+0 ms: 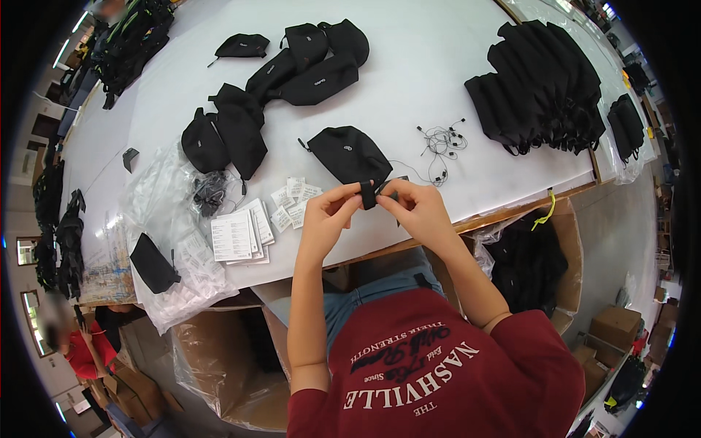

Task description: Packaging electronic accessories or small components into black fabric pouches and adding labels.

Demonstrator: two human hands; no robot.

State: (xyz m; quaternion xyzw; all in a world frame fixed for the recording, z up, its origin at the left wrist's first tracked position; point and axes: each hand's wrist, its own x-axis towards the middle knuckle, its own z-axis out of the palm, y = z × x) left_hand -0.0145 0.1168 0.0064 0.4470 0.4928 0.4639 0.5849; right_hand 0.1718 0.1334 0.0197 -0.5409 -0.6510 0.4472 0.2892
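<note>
A black zip pouch (350, 152) lies on the white table right beyond my hands, with a small pale mark on its face. From its near edge a short black strap (367, 195) stands up between my fingertips. My left hand (330, 217) pinches the strap's left side between thumb and fingers. On the other side my right hand (420, 212) is closed in a pinch at the strap, with a bit of dark material showing at its fingertips. A tangle of thin black cords with small tags (442, 144) rests to the right of the pouch.
More black pouches (314, 77) lie at the far left, and a big stack of them (540, 84) at the right. White labels (293, 197), stacked printed sheets (241, 233) and clear plastic bags (164, 219) are at my left. An open carton (566, 241) stands below the table's right edge.
</note>
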